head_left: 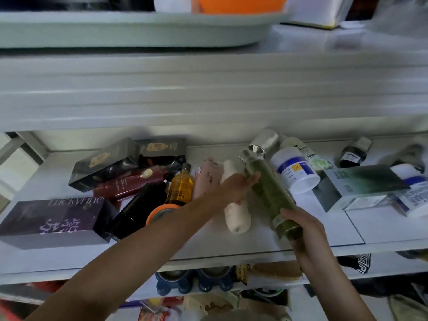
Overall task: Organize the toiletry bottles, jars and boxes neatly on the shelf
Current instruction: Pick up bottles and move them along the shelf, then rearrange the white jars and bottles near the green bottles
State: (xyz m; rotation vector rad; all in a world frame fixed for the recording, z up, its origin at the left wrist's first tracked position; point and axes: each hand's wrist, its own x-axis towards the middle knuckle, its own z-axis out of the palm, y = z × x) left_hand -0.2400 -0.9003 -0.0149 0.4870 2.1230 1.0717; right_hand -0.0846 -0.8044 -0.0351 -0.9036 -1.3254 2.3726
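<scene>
A tall green bottle point(269, 192) with a silver cap is tilted over the white shelf point(266, 237). My right hand point(301, 224) grips its base, and my left hand point(238, 187) touches its upper part with fingers extended. Under my left hand lie a white bottle point(236, 216) and a pink bottle point(208, 177). An amber bottle point(181, 187), a dark red bottle point(132, 180), a black bottle point(139, 209) and an orange-rimmed jar point(162, 213) lie to the left. A large white jar point(295, 171) with a blue label lies on the right.
Dark boxes point(104, 166) and a purple box point(53, 221) fill the shelf's left end. A grey-green box point(359, 186), a small dark bottle point(354, 152) and a silver can point(266, 141) sit right. A pale tray point(129, 28) sits on the shelf above, and clutter fills the shelf below.
</scene>
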